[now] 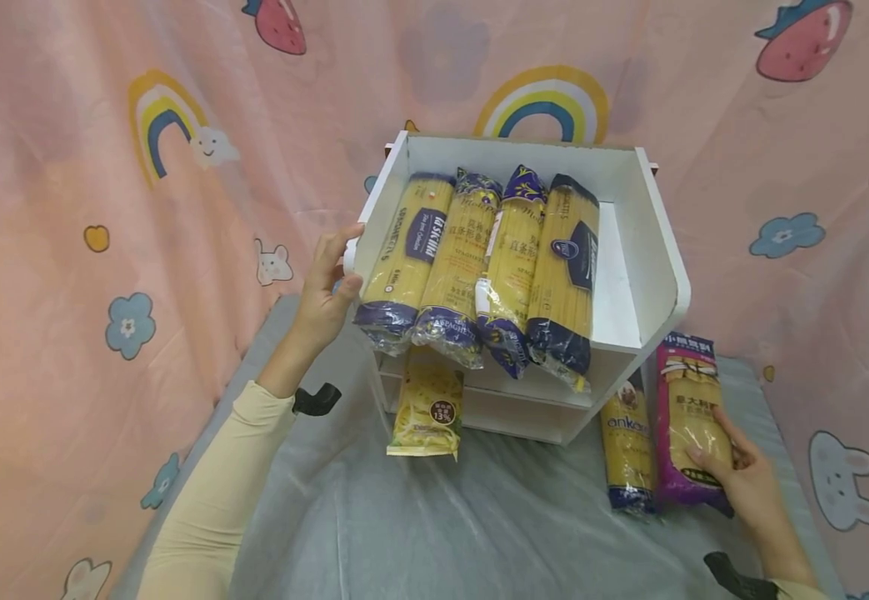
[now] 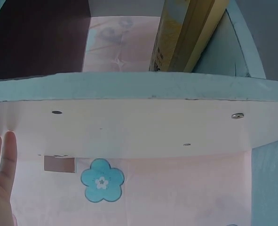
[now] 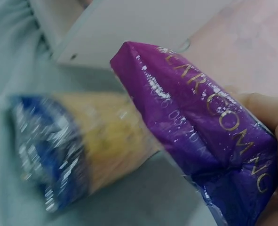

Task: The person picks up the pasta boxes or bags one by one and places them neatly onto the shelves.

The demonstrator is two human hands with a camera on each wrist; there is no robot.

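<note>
My left hand (image 1: 323, 292) holds the left side panel of a white shelf unit (image 1: 617, 275), thumb by its front edge. In the left wrist view, two fingers (image 2: 7, 162) lie straight against the panel's outer face. Far to the right, my right hand (image 1: 752, 479) grips a purple-ended pasta packet (image 1: 692, 400) by its lower right side. In the right wrist view, the packet's purple end (image 3: 190, 122) shows gold lettering, with the thumb on its edge. Just left of it lies a blue-ended spaghetti packet (image 1: 626, 442) on the grey cloth.
Several spaghetti packets (image 1: 464, 258) lie side by side on the sloping top shelf, with bare white board at their right. A yellow packet (image 1: 428, 408) pokes out of a lower level. Grey cloth (image 1: 434, 525) covers the surface, and a pink patterned curtain (image 1: 314, 108) hangs behind.
</note>
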